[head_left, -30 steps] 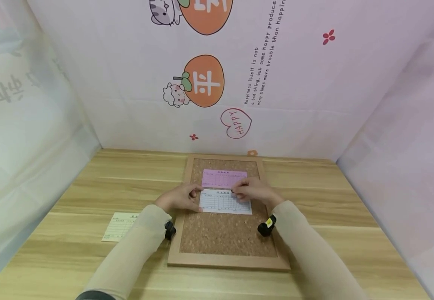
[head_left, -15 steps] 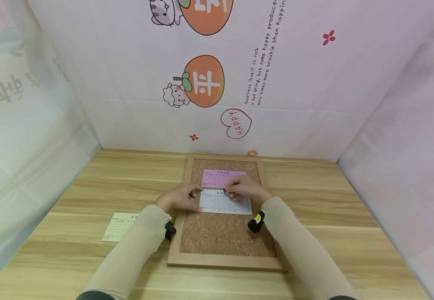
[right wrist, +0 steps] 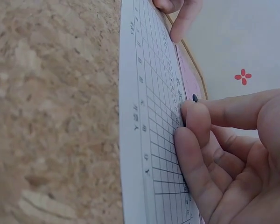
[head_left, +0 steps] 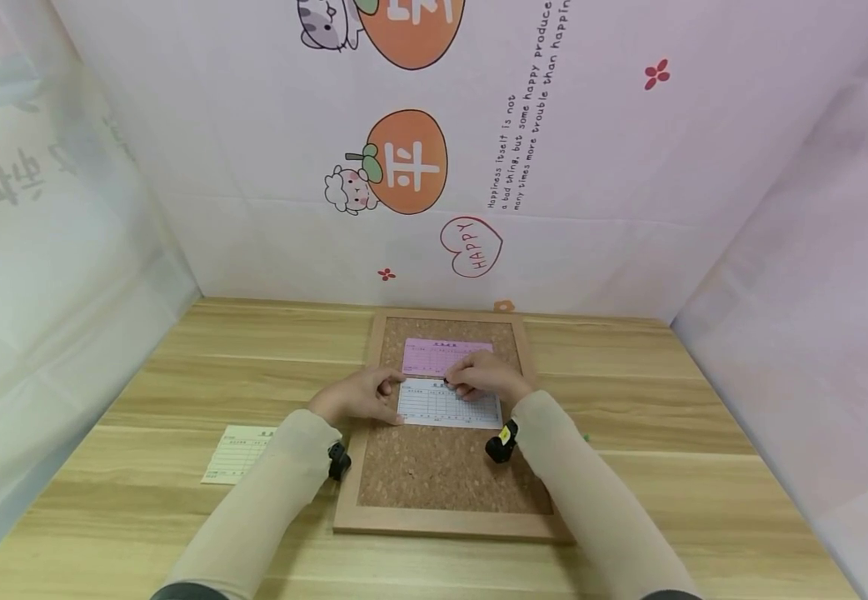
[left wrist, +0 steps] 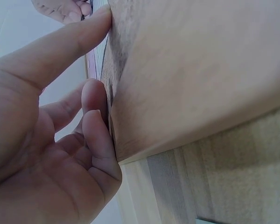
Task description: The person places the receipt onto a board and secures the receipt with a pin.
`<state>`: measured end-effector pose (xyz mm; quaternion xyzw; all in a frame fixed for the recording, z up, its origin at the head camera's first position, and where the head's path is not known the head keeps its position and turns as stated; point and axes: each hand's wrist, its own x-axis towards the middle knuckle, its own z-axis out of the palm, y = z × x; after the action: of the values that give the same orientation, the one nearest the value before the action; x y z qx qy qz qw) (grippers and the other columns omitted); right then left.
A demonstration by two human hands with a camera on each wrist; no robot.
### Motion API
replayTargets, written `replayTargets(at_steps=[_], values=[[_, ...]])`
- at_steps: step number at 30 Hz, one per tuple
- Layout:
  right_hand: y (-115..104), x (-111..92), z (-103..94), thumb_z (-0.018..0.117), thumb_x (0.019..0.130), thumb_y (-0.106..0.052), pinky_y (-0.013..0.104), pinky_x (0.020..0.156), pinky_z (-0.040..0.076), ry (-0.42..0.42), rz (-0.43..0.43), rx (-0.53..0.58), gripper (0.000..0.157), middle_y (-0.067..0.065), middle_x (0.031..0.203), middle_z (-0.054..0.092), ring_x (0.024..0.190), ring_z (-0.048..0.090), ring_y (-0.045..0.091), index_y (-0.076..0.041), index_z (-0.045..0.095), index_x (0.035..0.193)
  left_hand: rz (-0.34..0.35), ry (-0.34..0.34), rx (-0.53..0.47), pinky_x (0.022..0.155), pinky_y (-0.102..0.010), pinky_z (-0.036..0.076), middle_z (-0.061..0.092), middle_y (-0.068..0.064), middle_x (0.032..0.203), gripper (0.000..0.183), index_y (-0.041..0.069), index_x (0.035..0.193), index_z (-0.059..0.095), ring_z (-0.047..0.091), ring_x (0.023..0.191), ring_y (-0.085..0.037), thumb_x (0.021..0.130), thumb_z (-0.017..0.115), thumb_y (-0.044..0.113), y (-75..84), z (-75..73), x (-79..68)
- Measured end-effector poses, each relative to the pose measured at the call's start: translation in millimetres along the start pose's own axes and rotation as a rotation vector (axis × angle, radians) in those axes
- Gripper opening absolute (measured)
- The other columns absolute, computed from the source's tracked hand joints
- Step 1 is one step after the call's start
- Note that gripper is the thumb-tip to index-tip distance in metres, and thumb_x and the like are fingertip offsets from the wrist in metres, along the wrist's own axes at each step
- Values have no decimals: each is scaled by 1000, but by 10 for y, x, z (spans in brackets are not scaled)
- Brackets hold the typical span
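Observation:
A white printed form slip [head_left: 422, 406] lies on a wood-framed cork board [head_left: 441, 475], just below a pink form slip [head_left: 425, 357]. My left hand [head_left: 356, 395] reaches over the board's left frame. Its thumb and forefinger are spread apart and press the white slip's left corners. At the slip's top edge, near the middle, my right hand [head_left: 488, 377] pinches a small black push pin [right wrist: 195, 98] between thumb and forefinger. In the right wrist view only the pin's dark head shows; its point is hidden by the fingers.
A pale yellow form slip [head_left: 235, 454] lies on the wooden table [head_left: 674, 500] left of the board, partly covered by the left sleeve. A tiny green thing [head_left: 586, 437] shows beside the right sleeve. A printed white curtain [head_left: 591, 250] hangs behind the table.
My right hand has moved left along the white slip's top edge with the pin, from right of the middle to near the middle. The left hand has stayed put.

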<state>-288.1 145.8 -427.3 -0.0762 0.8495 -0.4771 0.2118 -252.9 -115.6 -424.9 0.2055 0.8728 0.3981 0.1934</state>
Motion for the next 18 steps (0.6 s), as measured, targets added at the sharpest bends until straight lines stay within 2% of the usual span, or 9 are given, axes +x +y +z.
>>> replayTargets(at_steps=[18], values=[[15, -1, 55, 63, 99, -15, 29, 69, 57, 46, 8, 0, 23, 9, 90, 72, 75, 66, 15, 2, 73, 110, 0, -3, -15, 72, -29, 40, 50, -13, 100, 72, -6, 142, 48, 45, 82, -18, 80, 84, 5, 72, -1, -51]])
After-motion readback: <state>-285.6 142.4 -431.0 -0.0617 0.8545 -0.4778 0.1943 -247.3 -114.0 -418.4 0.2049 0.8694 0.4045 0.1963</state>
